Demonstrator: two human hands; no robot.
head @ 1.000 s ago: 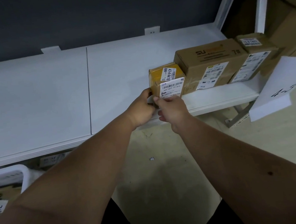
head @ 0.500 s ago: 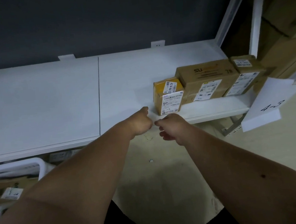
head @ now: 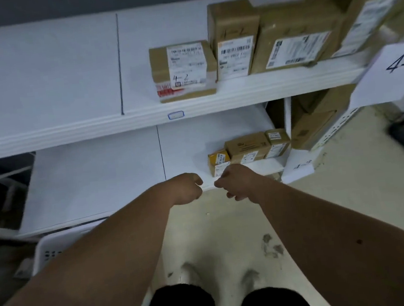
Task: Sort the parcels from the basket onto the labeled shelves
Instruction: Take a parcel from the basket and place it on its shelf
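A small yellow parcel (head: 218,162) stands on the lower white shelf (head: 99,181), beside two brown parcels (head: 247,148) to its right. My left hand (head: 187,188) and my right hand (head: 236,183) hover side by side just in front of that shelf's edge, fingers loosely curled, holding nothing. On the upper shelf (head: 39,82) stand several brown parcels, one marked "4-2" (head: 182,71). A white basket (head: 49,251) shows at the lower left, mostly hidden behind my left arm.
A paper sign "4-2" (head: 396,70) hangs at the upper shelf's right end, and a smaller sign (head: 299,166) at the lower shelf's. Large cardboard boxes (head: 314,121) stand right of the rack. The left halves of both shelves are bare. Beige floor lies below.
Both hands let go of the yellow parcel, which stays on the lower shelf, and drew back. The view rose and pulled away, so the upper shelf now shows.
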